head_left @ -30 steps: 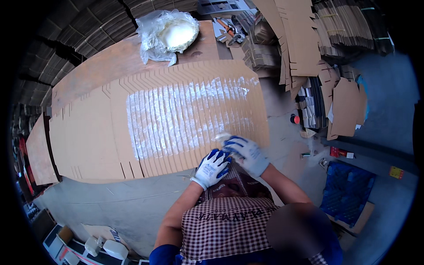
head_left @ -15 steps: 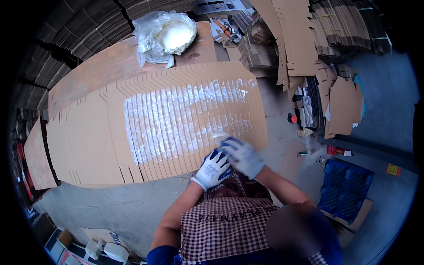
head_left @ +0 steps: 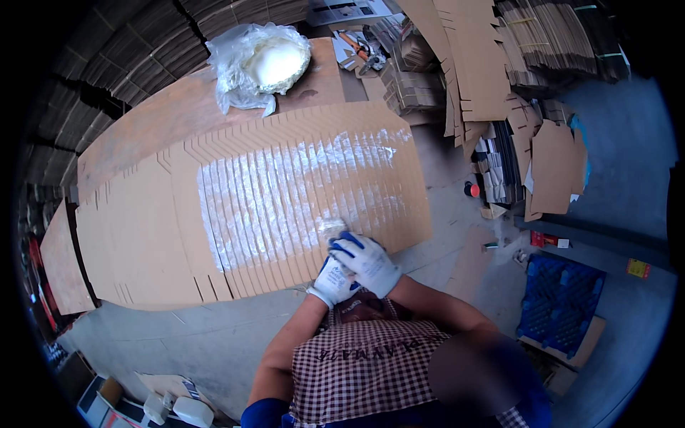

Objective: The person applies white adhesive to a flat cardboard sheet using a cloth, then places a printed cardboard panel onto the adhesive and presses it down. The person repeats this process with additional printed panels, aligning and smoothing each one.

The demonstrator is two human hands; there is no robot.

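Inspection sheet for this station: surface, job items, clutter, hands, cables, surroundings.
Surface: wooden table, largely covered by cardboard sheets.
Job items: sheets overlap, partly under glossy whitish coating; plastic-lined bowl of white substance behind them.
Clutter: orange tool beyond the table; round red item on the floor.
Hands: both gloved; right hand holds a pale object, type unclear, over the coating; left hand at the sheets' near edge.
Cables: nothing seen.
Surroundings: cardboard stacks; blue pallet at right.

Cool light — sheen on cardboard — bowed edges
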